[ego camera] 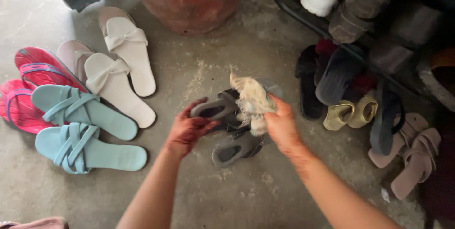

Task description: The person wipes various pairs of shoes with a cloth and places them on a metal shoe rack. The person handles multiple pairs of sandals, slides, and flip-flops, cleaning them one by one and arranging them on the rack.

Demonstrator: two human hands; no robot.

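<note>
On the floor (227, 196), centre frame, the left hand (189, 129) grips a grey sandal (215, 109) by its strap; at three o'clock, the right hand (280, 125) clenches a limp cream rag (251, 101). The sandal looks light, flexible, best held at the sole edge.

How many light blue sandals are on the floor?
2. Both lie at the left: one light blue sandal beside the red sandals, the other light blue sandal just below it, nearer the camera. None seem hidden.

No packages, labels, signs or screens (only footwear).
</note>
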